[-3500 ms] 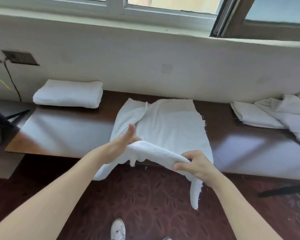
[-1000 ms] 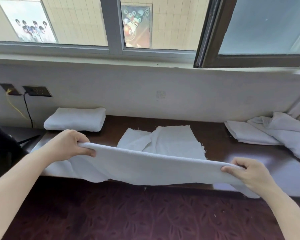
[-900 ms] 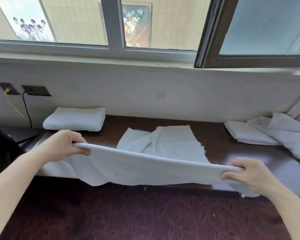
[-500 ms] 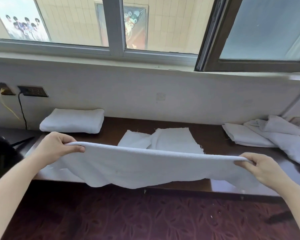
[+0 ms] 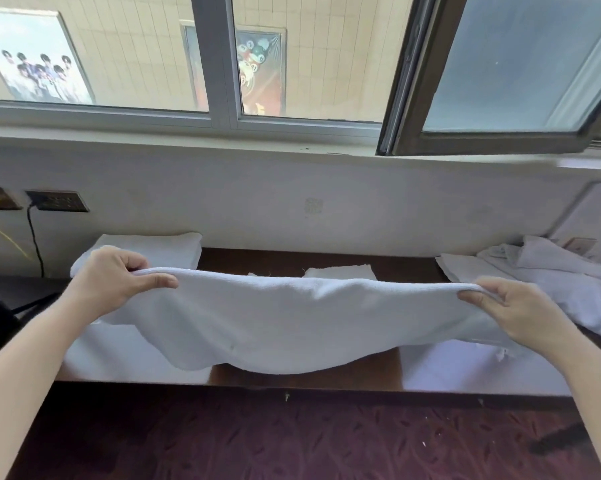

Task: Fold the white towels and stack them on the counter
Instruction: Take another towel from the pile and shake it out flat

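Towel [image 5: 292,323]: stretched between our 2 hands, sagging above the counter [image 5: 306,374].
Left hand [image 5: 112,285]: pinches its left end.
Right hand [image 5: 513,306]: pinches its right end.
Change: against 0.5 s ago, we hold it higher; it hides most of the white cloth [image 5: 340,273] beyond our hands.

We read this as a hotel-type guest rm. We see a long dark wood tabletop [image 5: 278,262] running under a wide window [image 5: 219,64], dark red patterned carpet [image 5: 292,441] on the floor, wall sockets [image 5: 57,201] w/ a cable [image 5: 34,237] plugged in, a folded white towel [image 5: 169,247] at left & loose white towels [image 5: 551,271] heaped at right.
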The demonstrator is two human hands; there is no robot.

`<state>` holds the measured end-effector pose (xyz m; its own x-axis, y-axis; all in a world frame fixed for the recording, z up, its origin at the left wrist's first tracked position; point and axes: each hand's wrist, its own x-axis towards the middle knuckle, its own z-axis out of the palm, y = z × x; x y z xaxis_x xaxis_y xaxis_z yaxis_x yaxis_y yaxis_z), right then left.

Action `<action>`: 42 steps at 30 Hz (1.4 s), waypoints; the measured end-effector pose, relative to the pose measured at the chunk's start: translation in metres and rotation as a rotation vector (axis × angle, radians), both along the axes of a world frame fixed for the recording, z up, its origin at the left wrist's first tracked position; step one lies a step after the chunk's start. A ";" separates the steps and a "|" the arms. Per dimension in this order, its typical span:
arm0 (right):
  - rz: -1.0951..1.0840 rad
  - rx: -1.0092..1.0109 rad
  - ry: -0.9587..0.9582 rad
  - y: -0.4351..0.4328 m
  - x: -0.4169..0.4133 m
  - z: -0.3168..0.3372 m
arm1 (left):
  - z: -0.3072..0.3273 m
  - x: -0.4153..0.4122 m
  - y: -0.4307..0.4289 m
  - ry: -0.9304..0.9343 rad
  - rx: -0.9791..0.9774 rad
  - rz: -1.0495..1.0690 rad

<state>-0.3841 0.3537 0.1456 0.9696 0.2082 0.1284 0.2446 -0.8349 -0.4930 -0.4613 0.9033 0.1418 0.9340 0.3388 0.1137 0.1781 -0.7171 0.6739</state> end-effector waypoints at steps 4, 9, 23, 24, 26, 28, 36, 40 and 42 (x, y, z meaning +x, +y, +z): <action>-0.026 0.047 -0.100 -0.003 0.009 0.024 | 0.029 0.009 -0.003 -0.155 -0.036 -0.013; -0.089 -0.002 -0.287 -0.006 0.029 0.075 | 0.081 0.033 0.002 -0.375 0.023 0.107; -0.067 0.102 -0.273 -0.027 0.032 0.146 | 0.129 0.036 0.008 -0.523 0.061 0.029; -0.063 0.112 -0.254 -0.029 0.030 0.145 | 0.127 0.035 0.008 -0.494 0.084 -0.005; -0.077 0.153 -0.208 -0.033 0.026 0.144 | 0.123 0.035 0.012 -0.439 0.080 -0.050; -0.080 0.168 -0.208 -0.034 0.025 0.138 | 0.119 0.038 0.019 -0.387 0.038 -0.079; -0.136 0.075 -0.189 -0.006 0.037 0.114 | 0.100 0.074 0.041 -0.172 0.002 -0.153; -0.156 0.058 -0.173 0.007 0.072 0.100 | 0.091 0.104 0.039 -0.140 -0.002 -0.103; -0.161 0.067 -0.183 0.015 0.098 0.092 | 0.086 0.125 0.033 -0.149 0.006 -0.073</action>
